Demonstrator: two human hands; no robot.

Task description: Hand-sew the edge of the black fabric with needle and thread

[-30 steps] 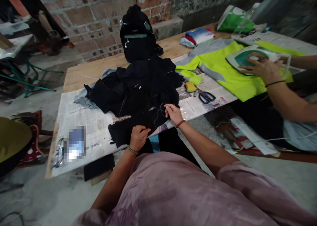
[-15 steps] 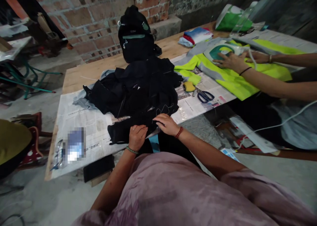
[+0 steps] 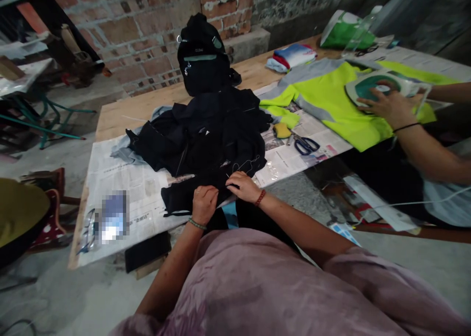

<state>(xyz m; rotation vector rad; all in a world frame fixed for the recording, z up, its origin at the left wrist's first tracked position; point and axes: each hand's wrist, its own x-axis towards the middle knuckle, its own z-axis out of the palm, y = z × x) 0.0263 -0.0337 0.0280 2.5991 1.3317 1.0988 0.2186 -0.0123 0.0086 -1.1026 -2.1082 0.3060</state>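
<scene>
Rough brick (image 3: 121, 32) backs a wooden table (image 3: 121, 113) spread with newspaper (image 3: 106, 169). Black cloth (image 3: 178, 194) lies flattened along the near edge, starting to the left of the person's left hand (image 3: 204, 204) and running on beneath it. That hand is curled narrow, gripping the cloth's near edge. Behind rise a heap of dark clothes (image 3: 206, 130) and, farther back, a black backpack (image 3: 200, 73). Just beside the left, the right hand (image 3: 243, 186) touches the same cloth, fingers bent; whether they pinch anything, I cannot tell. Loose pale thread (image 3: 253, 163) loops over the fabric just beyond. Farther right come a yellow sponge-like piece (image 3: 281, 130), scissors (image 3: 308, 145), then a co-worker's hand (image 3: 393, 105) on an iron (image 3: 362, 88) over a fluorescent garment (image 3: 331, 83).
</scene>
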